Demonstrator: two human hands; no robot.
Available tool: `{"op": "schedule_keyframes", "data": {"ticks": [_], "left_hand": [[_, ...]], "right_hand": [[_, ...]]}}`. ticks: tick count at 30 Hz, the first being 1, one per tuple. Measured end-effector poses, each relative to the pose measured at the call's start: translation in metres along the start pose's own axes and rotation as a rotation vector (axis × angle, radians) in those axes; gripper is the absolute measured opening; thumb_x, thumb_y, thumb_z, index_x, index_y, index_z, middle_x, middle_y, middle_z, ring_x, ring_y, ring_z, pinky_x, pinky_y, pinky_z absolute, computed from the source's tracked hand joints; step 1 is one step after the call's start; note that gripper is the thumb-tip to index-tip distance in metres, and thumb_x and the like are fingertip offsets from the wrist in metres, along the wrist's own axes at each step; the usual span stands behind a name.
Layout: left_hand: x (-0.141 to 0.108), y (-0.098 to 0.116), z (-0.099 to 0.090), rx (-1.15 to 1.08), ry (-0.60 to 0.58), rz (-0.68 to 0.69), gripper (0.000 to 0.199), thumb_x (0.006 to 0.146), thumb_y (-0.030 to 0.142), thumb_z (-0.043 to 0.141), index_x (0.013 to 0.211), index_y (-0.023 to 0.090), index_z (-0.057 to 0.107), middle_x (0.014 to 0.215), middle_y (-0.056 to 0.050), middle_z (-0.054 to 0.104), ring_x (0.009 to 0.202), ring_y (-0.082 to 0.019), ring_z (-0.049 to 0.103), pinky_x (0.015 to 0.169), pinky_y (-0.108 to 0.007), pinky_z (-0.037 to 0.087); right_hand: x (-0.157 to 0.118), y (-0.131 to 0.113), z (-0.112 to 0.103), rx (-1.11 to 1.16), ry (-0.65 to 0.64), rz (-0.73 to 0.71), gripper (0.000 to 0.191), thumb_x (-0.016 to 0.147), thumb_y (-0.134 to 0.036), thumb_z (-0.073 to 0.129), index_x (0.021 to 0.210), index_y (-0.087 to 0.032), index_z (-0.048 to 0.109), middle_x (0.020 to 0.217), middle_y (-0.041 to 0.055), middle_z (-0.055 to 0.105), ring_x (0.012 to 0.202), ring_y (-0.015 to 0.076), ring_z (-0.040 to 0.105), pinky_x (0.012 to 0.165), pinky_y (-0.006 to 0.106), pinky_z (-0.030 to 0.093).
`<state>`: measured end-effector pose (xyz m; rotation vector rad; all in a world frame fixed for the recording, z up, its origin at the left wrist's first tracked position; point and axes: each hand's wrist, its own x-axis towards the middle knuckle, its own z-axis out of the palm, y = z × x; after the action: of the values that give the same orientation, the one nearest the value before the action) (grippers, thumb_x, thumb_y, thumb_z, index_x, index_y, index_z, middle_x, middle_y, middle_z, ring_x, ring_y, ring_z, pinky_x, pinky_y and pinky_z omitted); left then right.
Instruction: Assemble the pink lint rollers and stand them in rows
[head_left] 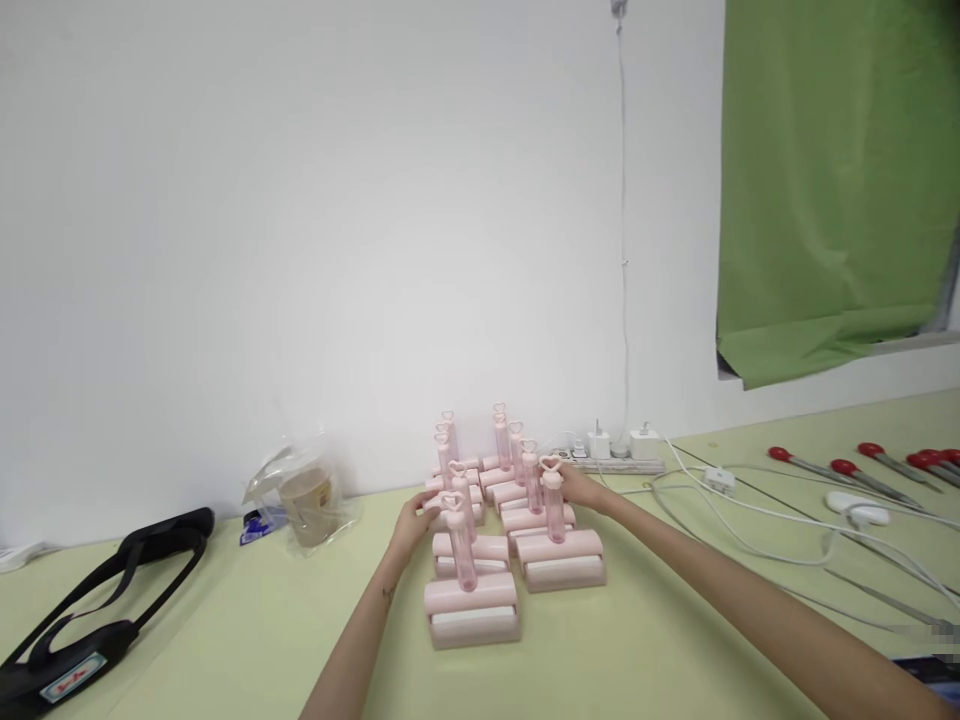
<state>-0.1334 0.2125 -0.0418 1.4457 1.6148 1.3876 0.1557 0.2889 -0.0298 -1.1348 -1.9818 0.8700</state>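
Pink lint rollers (472,613) stand in 2 columns at the lower center of the frame, heads down on the pale green table (255,650), clear pink handles upright with heart-shaped loops on top. Front handles and heads overlap those behind, so the exact count at the back cannot be told.

The left hand (412,520) is at the outer side of the left column, fingers slightly bent and reaching in against a roller behind the front 2; whether they grip it cannot be told. The right hand (579,486) is at the outer side of the right column, partly hidden by the front right handle (554,510); its fingertips are covered, so I cannot tell if they are closed on anything.

Just behind the right hand, a white power strip (636,466) with plugged-in chargers (644,444) lies along the wall (315,220). Loose cables (757,552) tangle across the table right of center, beyond the right forearm. At the right edge are red-handled tools (844,467) and a white oval device (857,508), with a green cloth (832,190) hanging above at upper right. Left of the left hand stand a bagged cup (309,508), a blue packet (255,528) and, at lower left, a black strap frame (112,640).
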Motion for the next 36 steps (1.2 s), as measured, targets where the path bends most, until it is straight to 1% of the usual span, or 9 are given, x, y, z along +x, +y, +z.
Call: {"op": "schedule_keyframes", "data": {"ticks": [3,7,13,16,20,23,28,33,36], "left_hand": [[-0.001,0.007,0.009,-0.029,0.015,-0.032,0.054,0.064,0.031,0.06,0.114,0.013,0.048,0.105,-0.012,0.06,0.095,-0.025,0.056,0.08,-0.033,0.043],[-0.024,0.015,-0.003,-0.018,0.072,-0.065,0.066,0.072,0.045,0.048,0.126,0.011,0.029,0.126,-0.02,0.039,0.114,-0.028,0.04,0.091,-0.039,0.034],[-0.1,0.011,-0.01,0.158,-0.034,0.116,0.087,0.05,0.041,0.069,0.126,0.024,0.031,0.134,-0.01,0.026,0.124,-0.03,0.023,0.098,-0.044,0.023],[-0.12,0.01,0.001,0.342,-0.098,0.16,0.082,0.046,0.032,0.074,0.12,0.029,0.04,0.137,-0.008,0.018,0.124,-0.033,0.018,0.096,-0.046,0.026],[-0.108,0.013,0.013,0.379,-0.069,0.141,0.047,0.056,0.032,0.068,0.101,0.028,0.054,0.134,-0.005,0.024,0.118,-0.032,0.031,0.092,-0.044,0.031],[-0.089,0.013,0.015,0.319,-0.029,0.164,0.042,0.057,0.032,0.066,0.096,0.026,0.054,0.131,-0.006,0.026,0.117,-0.031,0.034,0.093,-0.043,0.031],[-0.078,0.006,0.016,0.09,-0.019,0.2,0.072,0.046,0.032,0.072,0.109,0.021,0.038,0.127,-0.011,0.029,0.12,-0.029,0.031,0.098,-0.043,0.027],[-0.082,0.003,0.014,-0.191,0.087,0.057,0.078,0.06,0.046,0.062,0.12,0.023,0.019,0.135,-0.014,0.017,0.123,-0.031,0.026,0.096,-0.042,0.03],[-0.082,0.001,0.015,-0.149,-0.031,0.117,0.091,0.051,0.038,0.071,0.122,0.023,0.016,0.13,-0.014,0.028,0.122,-0.029,0.028,0.097,-0.041,0.029]], "right_hand": [[-0.01,-0.005,-0.002,0.04,-0.007,0.027,0.036,0.079,-0.038,0.048,0.108,-0.017,0.05,0.107,0.0082,0.056,0.091,0.0231,0.055,0.072,0.035,0.047],[-0.041,-0.016,-0.011,0.073,0.046,0.053,0.048,0.083,-0.05,0.028,0.118,-0.02,0.04,0.124,0.0097,0.044,0.11,0.0259,0.044,0.086,0.041,0.04],[-0.108,-0.022,-0.016,-0.137,-0.11,0.008,0.097,0.056,-0.055,0.063,0.133,-0.023,0.014,0.14,0.0105,0.013,0.126,0.0309,0.014,0.1,0.044,0.023],[-0.117,-0.014,-0.006,-0.267,-0.208,-0.031,0.093,0.063,-0.058,0.056,0.134,-0.027,0.006,0.141,0.0085,0.002,0.128,0.0302,0.002,0.101,0.045,0.018],[-0.1,-0.005,0.006,-0.261,-0.268,-0.035,0.078,0.073,-0.059,0.043,0.134,-0.026,0.006,0.141,0.0081,0.0,0.128,0.0271,0.009,0.102,0.04,0.016],[-0.087,-0.006,0.011,-0.258,-0.269,-0.026,0.085,0.069,-0.059,0.048,0.134,-0.023,0.007,0.14,0.0099,0.002,0.126,0.0283,0.015,0.101,0.04,0.02],[-0.081,-0.009,0.016,-0.233,-0.222,-0.015,0.096,0.064,-0.058,0.053,0.134,-0.017,0.002,0.14,0.0133,0.001,0.125,0.027,0.019,0.101,0.036,0.022],[-0.081,-0.012,0.01,-0.195,-0.14,0.044,0.092,0.069,-0.063,0.041,0.134,-0.018,-0.007,0.141,0.014,0.001,0.127,0.0265,0.016,0.1,0.039,0.023],[-0.08,-0.012,0.012,-0.272,-0.112,-0.037,0.107,0.06,-0.061,0.054,0.134,-0.019,-0.01,0.141,0.0119,-0.005,0.129,0.0269,0.001,0.103,0.04,0.013]]}}
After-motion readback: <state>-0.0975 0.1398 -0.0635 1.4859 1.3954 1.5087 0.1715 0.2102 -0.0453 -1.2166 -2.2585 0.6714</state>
